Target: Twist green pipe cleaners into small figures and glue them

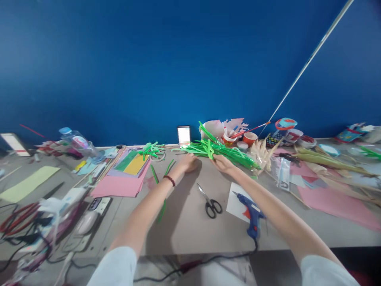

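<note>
My right hand is at the back of the table, its fingers closed on a bright green pipe cleaner bundle. More green pipe cleaners lie behind and to the right of it, partly in clear wrapping. Just left of the right hand, my left hand has curled fingers near the pipe cleaner ends; what it holds, if anything, is hidden. A red beaded bracelet circles the left wrist. Scissors with black handles lie between my forearms. Loose green pipe cleaner pieces lie by my left forearm.
A blue glue gun rests partly on white paper, its cord crossing the front edge. Coloured sheets, a phone and a power strip are left. Orange cups, corn husks and pink paper are right.
</note>
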`<action>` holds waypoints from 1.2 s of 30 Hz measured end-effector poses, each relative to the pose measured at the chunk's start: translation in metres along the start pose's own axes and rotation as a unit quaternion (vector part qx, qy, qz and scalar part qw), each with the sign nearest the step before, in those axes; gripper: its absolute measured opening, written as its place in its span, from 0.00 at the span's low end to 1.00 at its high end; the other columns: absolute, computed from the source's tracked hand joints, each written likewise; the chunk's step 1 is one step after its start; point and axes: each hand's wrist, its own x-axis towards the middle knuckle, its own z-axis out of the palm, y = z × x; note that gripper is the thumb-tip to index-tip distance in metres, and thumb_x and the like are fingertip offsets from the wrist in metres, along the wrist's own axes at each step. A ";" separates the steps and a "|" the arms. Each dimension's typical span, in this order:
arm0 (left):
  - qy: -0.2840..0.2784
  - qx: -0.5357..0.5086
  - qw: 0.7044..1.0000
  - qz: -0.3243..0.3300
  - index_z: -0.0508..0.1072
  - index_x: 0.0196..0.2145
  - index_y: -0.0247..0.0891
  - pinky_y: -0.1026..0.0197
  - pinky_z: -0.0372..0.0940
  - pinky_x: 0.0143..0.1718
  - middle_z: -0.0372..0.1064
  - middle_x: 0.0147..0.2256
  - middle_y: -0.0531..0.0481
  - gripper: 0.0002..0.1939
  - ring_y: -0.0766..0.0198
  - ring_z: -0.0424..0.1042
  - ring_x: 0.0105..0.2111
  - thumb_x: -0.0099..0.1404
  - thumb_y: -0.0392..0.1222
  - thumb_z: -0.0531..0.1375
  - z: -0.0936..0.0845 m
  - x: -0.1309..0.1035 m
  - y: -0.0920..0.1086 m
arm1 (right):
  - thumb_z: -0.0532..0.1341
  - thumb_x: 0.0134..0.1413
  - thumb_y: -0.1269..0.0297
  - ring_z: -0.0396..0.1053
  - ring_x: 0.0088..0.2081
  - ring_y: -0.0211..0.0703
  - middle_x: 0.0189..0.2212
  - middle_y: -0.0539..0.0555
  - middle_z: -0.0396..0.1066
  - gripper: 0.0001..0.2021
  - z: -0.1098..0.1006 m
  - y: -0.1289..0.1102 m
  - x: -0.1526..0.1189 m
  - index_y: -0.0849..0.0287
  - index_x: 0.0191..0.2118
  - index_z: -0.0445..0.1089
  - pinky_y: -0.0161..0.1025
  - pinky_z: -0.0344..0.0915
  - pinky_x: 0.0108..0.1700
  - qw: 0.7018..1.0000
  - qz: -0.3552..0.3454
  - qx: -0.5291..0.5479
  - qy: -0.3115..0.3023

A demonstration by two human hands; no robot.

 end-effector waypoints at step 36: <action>0.382 -0.593 0.690 -0.164 0.70 0.22 0.35 0.67 0.57 0.24 0.59 0.19 0.56 0.12 0.72 0.58 0.20 0.57 0.46 0.62 0.023 -0.186 0.097 | 0.68 0.42 0.60 0.65 0.23 0.33 0.23 0.44 0.70 0.12 0.046 -0.144 -0.114 0.57 0.35 0.70 0.32 0.63 0.27 0.532 0.223 0.813 0.083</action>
